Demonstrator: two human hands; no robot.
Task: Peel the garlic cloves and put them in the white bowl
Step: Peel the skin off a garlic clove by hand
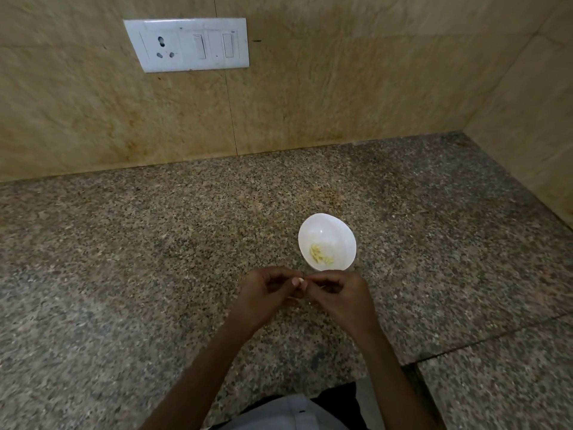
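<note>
Granite counter [155, 243]; white bowl [325, 225] already holds several peeled cloves [321, 254]; my left hand [266, 293] and right hand [338, 293] together pinch one garlic clove [300, 280] just short of its rim; peeling judged unfinished, further cloves unseen.

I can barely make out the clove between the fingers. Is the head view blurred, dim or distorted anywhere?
Head view: dim warm light, darker toward the right corner; the left hand and right hand are slightly soft, so the garlic clove they pinch shows only as a pale speck; small glare spot inside the white bowl; the wide lens bends the counter and wall lines.
</note>
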